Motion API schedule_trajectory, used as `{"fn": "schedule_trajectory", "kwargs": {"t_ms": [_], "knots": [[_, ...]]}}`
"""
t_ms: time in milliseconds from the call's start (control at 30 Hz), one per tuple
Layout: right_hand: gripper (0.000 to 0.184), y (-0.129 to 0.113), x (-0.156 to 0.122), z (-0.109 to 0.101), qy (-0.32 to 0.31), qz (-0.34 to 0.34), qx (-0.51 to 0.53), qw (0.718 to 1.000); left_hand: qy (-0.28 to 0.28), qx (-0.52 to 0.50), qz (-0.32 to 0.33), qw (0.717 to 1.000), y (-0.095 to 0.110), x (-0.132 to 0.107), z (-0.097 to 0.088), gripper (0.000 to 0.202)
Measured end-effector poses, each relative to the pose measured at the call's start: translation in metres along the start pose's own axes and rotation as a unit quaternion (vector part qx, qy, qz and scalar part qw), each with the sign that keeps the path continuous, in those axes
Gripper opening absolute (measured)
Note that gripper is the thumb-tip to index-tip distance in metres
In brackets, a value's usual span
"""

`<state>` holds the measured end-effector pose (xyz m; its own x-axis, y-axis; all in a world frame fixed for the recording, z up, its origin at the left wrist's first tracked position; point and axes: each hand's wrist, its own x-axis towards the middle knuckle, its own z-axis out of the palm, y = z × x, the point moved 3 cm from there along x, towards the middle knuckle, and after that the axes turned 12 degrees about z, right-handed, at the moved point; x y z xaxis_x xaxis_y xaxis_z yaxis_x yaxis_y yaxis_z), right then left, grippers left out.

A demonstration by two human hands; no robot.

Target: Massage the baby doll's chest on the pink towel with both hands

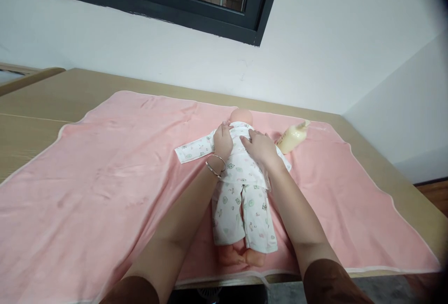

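A baby doll (241,187) in white printed pyjamas lies on a pink blanket (115,173), head away from me, bare feet toward me. My left hand (222,140), with a bangle on the wrist, curls over the doll's left shoulder and pinches the top's fabric near the collar. My right hand (258,148) lies on the doll's chest with fingers pressed onto the top. One empty sleeve (194,149) of the top sticks out flat to the left.
A cream bottle (293,137) lies on the blanket just right of the doll's shoulder. The blanket covers a wooden table (38,103) that stands against a white wall under a dark-framed window (196,1). The table's near edge runs below the doll's feet.
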<state>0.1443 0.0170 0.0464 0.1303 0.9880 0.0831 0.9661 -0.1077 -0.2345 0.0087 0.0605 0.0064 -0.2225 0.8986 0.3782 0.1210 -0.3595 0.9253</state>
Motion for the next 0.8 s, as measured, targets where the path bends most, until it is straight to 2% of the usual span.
{"fn": "schedule_trajectory", "kwargs": {"t_ms": [67, 133, 200, 267, 367, 467, 633, 800], "knots": [[0.046, -0.003, -0.005, -0.007, -0.002, 0.004, -0.022, 1.000, -0.031, 0.056, 0.023, 0.998, -0.001, 0.002, 0.002, 0.039], [0.044, -0.002, -0.006, -0.011, -0.006, 0.009, -0.022, 1.000, -0.086, 0.136, 0.067, 0.985, -0.001, 0.002, 0.006, 0.036], [0.042, 0.002, -0.004, -0.011, -0.014, 0.010, -0.001, 1.000, -0.149, 0.229, 0.115, 0.955, 0.001, 0.001, 0.010, 0.038], [0.043, 0.009, 0.001, -0.008, -0.026, 0.009, 0.028, 0.999, -0.181, 0.315, 0.138, 0.921, 0.003, -0.001, 0.013, 0.039], [0.050, 0.020, 0.010, 0.000, -0.039, 0.017, 0.070, 0.997, -0.178, 0.397, 0.136, 0.890, 0.006, -0.004, 0.012, 0.047], [0.060, 0.027, 0.017, 0.009, -0.050, 0.036, 0.085, 0.995, -0.194, 0.416, 0.162, 0.873, 0.012, -0.007, 0.011, 0.040], [0.071, 0.029, 0.020, 0.015, -0.057, 0.052, 0.081, 0.994, -0.181, 0.431, 0.181, 0.865, 0.022, -0.012, 0.009, 0.034], [0.067, 0.031, 0.020, 0.016, -0.059, 0.021, 0.099, 0.993, -0.162, 0.448, 0.160, 0.864, 0.022, -0.015, 0.008, 0.036]]}}
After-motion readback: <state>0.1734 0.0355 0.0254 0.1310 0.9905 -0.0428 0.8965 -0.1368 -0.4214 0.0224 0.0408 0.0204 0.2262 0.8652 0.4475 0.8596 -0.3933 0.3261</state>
